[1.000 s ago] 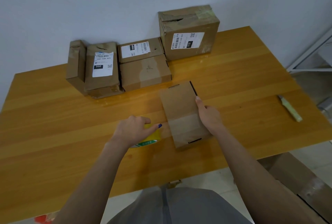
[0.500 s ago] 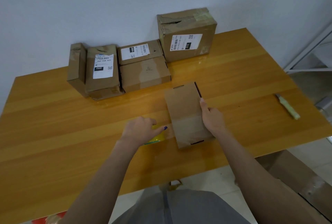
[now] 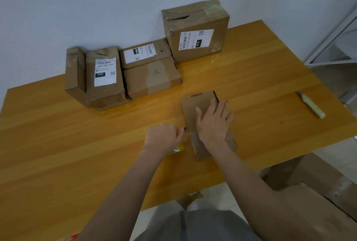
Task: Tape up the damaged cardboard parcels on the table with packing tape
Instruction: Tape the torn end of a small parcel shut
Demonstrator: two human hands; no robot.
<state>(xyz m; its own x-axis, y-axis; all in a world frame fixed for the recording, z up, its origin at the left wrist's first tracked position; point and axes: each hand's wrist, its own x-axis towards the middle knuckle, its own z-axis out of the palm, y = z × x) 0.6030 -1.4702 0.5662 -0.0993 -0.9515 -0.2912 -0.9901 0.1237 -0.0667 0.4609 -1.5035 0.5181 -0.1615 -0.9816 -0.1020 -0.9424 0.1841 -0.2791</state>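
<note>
My left hand (image 3: 164,138) is curled over the roll of packing tape (image 3: 178,147), gripping it against the table (image 3: 77,144); only a yellow sliver of the roll shows under my palm, so I cannot tell how my fingers sit around it. Just to its right lies the flat cardboard parcel (image 3: 193,103), lengthwise away from me, and my right hand (image 3: 212,123) lies palm down on top of it with the fingers straight and spread, reaching toward its far right corner. My left thumb tip almost meets the parcel's left edge.

Half a second ago my right hand was set against the parcel's right edge with only the thumb on top; now it has come across and covers the middle of the lid. My left hand has stayed on the roll.

The table is glossy orange-yellow wood, and below its near edge I see my grey clothing (image 3: 193,225) and a large cardboard box (image 3: 309,182) on the floor to my right. A pale-handled knife (image 3: 311,105) lies well off to the right. At the far edge, against the plain pale wall (image 3: 96,8), stand more parcels: a tall labelled box (image 3: 195,30) with a torn top, two low ones (image 3: 152,78), and two leaning ones (image 3: 105,74) at the left. A white frame (image 3: 332,43) stands beyond the table's right end.
</note>
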